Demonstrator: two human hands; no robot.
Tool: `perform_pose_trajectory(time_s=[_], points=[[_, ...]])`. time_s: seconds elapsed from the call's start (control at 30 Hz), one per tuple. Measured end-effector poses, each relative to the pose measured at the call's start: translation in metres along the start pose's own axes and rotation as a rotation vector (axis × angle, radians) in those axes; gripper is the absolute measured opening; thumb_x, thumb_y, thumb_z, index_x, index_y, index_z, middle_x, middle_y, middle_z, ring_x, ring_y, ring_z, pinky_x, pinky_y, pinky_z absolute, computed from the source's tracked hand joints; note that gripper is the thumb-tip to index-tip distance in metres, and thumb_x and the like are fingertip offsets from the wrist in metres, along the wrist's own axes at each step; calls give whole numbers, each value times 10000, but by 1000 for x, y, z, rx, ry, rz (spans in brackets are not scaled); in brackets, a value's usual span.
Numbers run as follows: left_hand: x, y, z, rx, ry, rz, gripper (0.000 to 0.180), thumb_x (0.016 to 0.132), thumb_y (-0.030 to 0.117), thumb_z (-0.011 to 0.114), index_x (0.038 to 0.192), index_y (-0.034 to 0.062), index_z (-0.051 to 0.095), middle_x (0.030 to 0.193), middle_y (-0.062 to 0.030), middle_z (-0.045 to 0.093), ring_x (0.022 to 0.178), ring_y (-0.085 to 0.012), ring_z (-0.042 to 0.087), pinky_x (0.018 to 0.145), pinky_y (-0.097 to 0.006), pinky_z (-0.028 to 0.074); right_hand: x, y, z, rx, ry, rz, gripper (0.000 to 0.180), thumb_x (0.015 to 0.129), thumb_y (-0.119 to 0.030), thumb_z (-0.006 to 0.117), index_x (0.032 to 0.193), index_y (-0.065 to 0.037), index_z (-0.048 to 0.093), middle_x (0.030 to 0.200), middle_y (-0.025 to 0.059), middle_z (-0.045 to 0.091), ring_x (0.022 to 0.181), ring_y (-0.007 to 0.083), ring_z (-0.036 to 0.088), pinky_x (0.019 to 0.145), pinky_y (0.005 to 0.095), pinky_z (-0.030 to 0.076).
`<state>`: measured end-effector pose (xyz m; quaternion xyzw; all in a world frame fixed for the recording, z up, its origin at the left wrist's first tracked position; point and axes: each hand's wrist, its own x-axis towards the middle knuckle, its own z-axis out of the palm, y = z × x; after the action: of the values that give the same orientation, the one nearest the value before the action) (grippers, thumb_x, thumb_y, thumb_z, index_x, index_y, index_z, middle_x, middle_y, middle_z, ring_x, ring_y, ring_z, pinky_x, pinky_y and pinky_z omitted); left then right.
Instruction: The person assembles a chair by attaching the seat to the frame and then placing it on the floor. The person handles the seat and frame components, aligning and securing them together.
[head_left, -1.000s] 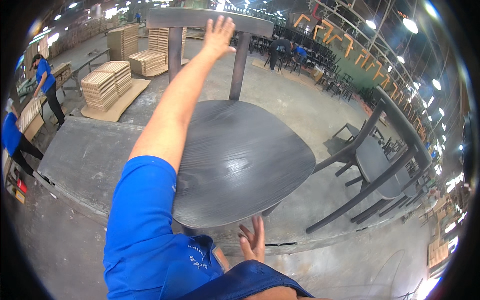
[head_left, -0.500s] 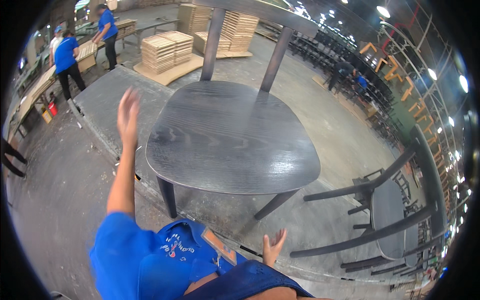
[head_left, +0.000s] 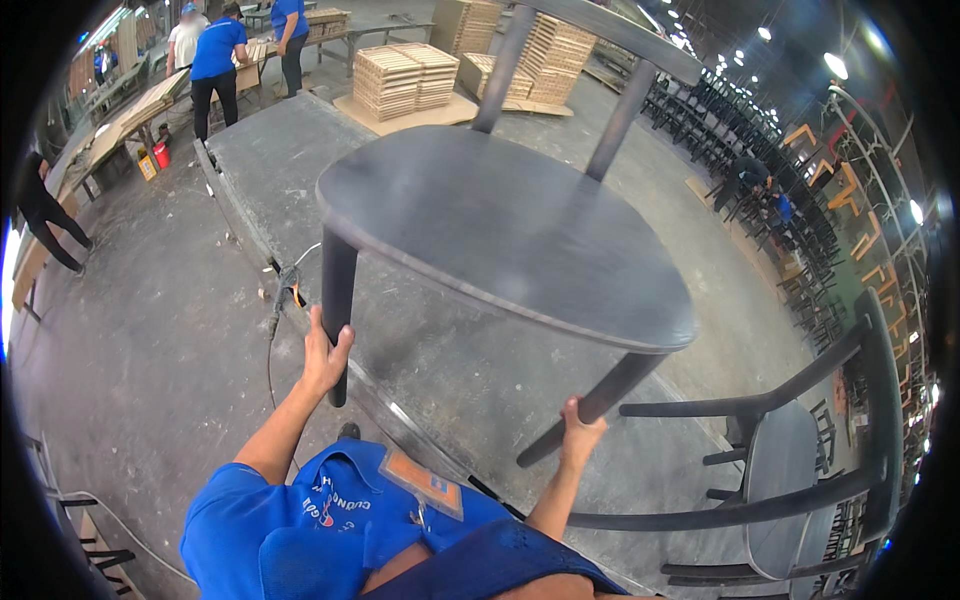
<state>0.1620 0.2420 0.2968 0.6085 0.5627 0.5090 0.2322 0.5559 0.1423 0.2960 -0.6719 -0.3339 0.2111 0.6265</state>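
Note:
A dark grey wooden chair with a rounded seat stands in front of me, its backrest on the far side. The seat looks tilted, lower toward the right. My left hand is closed around its front left leg, near the lower end. On the other side, my right hand grips the front right leg. Each hand's fingers are partly hidden behind the leg. Whether the feet touch the surface below, I cannot tell.
Another dark chair lies tipped over at the right. A cable with a tool-like end rests by the platform edge at left. Stacked wooden slats stand at the back. Several people work at far tables.
Both hands have closed on the chair's front legs; the left came down from beside the seat. The chair has shifted and tilted, its left side now higher, and the view has swung left.

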Motion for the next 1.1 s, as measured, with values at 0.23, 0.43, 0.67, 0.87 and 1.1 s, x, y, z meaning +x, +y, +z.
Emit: perform_pose_trajectory(time_s=[0.23,0.43,0.67,0.87,1.1], points=[[62,91,6,59,-69,204,576,869,427,579,1213,-9,426,862,-239,632,815,-415,634,718,-442,478,-22,-100,-58,-127,84,-103,243,793,-129,721,931,26,596,605,47,578,514,113,554,501,250,430],[156,95,36,-253,-337,194,549,940,467,474,1293,48,445,1019,-174,635,961,-315,617,855,-373,453,14,-124,-25,-207,147,-163,229,813,-184,714,813,4,583,565,38,544,475,116,518,454,258,381],[133,-75,52,-377,-371,99,536,929,451,508,1277,44,490,1188,-138,561,1177,-244,482,1007,-355,358,48,-133,-18,-162,215,-53,235,825,-200,707,829,-3,577,584,43,523,476,124,505,454,250,407],[115,-308,-7,606,100,-774,716,786,404,677,1360,107,370,1345,-150,449,1248,-336,429,967,-490,402,61,-139,-16,-188,263,-10,245,811,-233,717,838,-55,550,590,25,513,483,111,499,462,254,417],[129,-367,-40,644,-572,-539,638,850,461,609,1298,37,449,1245,-145,558,1033,-316,612,924,-399,456,76,-147,-14,-244,304,-10,280,786,-250,729,823,-41,546,587,33,531,468,121,519,446,255,423]])
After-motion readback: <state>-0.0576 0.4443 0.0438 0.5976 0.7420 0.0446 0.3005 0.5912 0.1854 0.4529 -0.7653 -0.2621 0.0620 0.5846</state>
